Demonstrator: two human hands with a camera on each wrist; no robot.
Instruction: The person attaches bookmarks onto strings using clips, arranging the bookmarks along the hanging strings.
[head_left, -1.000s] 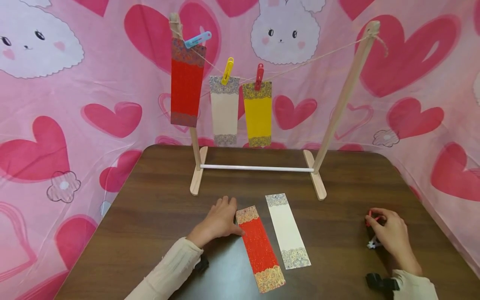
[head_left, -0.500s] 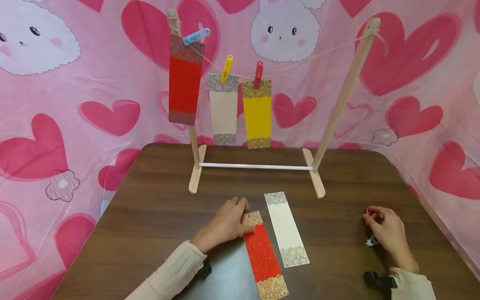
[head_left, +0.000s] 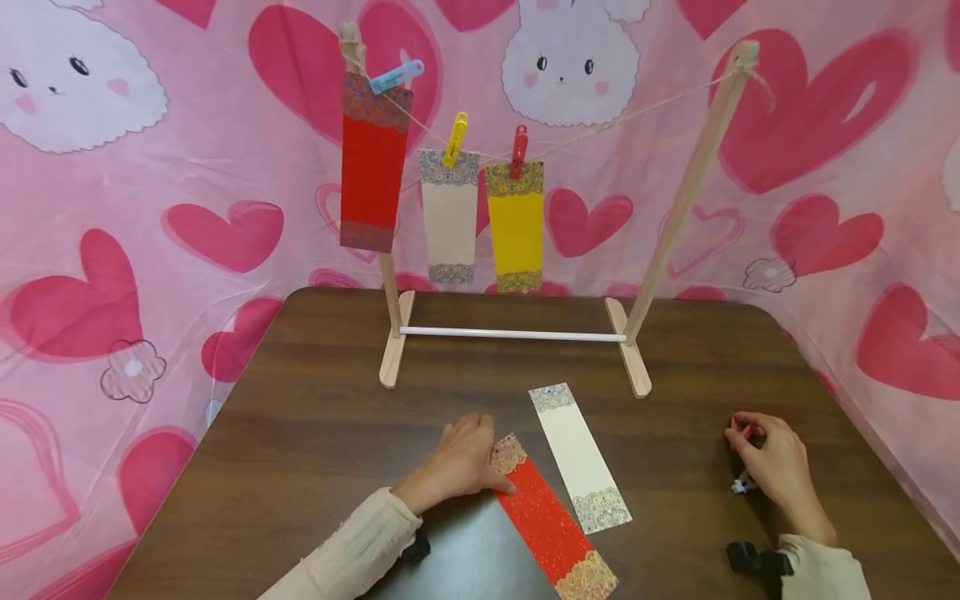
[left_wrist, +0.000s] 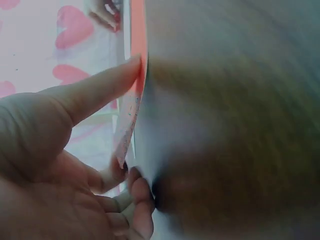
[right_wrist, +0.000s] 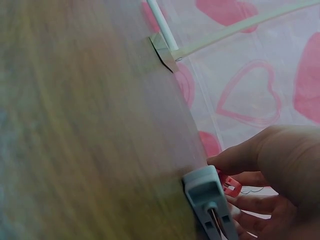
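Note:
My left hand (head_left: 459, 462) pinches the patterned upper end of a red bookmark (head_left: 543, 525) with gold ends, the thumb lying on its face. In the left wrist view this end of the red bookmark (left_wrist: 131, 117) bends down between thumb and fingertip. Beside it lies a white bookmark (head_left: 576, 458) with lacy printed ends. At the right of the table, my right hand (head_left: 783, 471) pinches a small red clothespin (right_wrist: 231, 185) between thumb and fingers. Just below that hand a pale grey clothespin (right_wrist: 205, 187) rests on the table.
Behind, a wooden stand (head_left: 633, 367) carries a string. Clipped there are a red bookmark (head_left: 372, 175) by a blue clothespin (head_left: 397, 77), a white one by a yellow clothespin (head_left: 455, 140), and a yellow bookmark (head_left: 516, 229) by a red clothespin. Heart-printed cloth hangs behind the table (head_left: 300, 433).
My left hand has moved right and nearer, taking hold of the red bookmark. Its lower end has swung right, close to the white bookmark. My right hand stays with the red clothespin.

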